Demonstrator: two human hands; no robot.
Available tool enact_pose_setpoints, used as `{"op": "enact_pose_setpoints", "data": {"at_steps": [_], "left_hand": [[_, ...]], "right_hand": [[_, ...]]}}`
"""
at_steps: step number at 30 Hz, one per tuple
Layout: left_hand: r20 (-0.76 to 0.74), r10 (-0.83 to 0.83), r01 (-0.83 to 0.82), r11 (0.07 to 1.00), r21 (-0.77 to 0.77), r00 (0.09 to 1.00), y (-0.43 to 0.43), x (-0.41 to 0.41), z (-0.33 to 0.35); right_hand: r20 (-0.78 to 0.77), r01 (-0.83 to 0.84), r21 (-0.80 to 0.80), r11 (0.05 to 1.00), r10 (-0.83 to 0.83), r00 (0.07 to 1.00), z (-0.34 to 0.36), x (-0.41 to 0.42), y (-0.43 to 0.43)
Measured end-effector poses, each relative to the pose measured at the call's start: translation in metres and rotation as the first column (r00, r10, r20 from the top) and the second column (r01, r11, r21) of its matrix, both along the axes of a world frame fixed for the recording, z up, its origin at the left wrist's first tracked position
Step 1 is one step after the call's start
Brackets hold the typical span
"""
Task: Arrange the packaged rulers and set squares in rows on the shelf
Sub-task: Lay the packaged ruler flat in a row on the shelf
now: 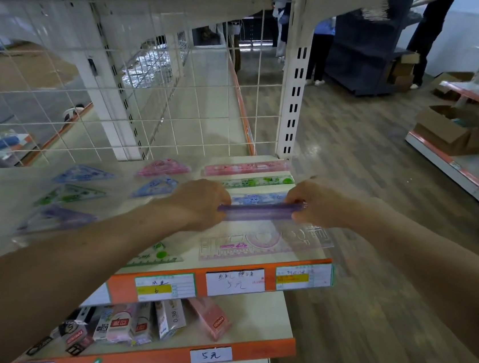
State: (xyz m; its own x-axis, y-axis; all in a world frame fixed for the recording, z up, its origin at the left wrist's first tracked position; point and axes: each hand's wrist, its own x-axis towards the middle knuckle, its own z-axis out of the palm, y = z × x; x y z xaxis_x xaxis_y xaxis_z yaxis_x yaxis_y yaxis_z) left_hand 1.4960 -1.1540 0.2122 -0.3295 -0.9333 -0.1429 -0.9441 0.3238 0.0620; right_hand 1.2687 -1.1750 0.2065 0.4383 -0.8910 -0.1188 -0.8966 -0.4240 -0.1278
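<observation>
Two hands are used: the purple packaged ruler (258,212) is pinched at its ends by the left hand (200,203) and right hand (316,205). It is held level just in front of the blue ruler (257,198), probably so the row is continued parallel.

Purple ruler (260,210), packaged, held level at frame centre. Pink ruler (245,168), green ruler (259,181) and blue ruler (257,198) lie flat in rows just behind it. Set squares (155,186) lie flat at centre left.
</observation>
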Motion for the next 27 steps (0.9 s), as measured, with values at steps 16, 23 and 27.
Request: {"op": "enact_pose_setpoints", "data": {"at_steps": [16, 23, 27], "left_hand": [[-0.049, 0.172, -0.169, 0.984, 0.057, 0.984, 0.001, 0.011, 0.002], [-0.194, 0.214, -0.196, 0.975, 0.106, 0.957, -0.001, 0.012, -0.002], [-0.186, 0.195, -0.188, 0.981, 0.057, 0.963, 0.000, 0.011, -0.005]], "right_hand": [[0.104, 0.083, 0.094, 0.992, -0.093, 0.990, -0.002, -0.007, -0.005], [0.131, 0.078, 0.113, 0.990, -0.093, 0.987, 0.002, -0.005, -0.001], [0.124, 0.079, 0.074, 0.994, -0.088, 0.988, 0.000, -0.006, 0.002]]}}
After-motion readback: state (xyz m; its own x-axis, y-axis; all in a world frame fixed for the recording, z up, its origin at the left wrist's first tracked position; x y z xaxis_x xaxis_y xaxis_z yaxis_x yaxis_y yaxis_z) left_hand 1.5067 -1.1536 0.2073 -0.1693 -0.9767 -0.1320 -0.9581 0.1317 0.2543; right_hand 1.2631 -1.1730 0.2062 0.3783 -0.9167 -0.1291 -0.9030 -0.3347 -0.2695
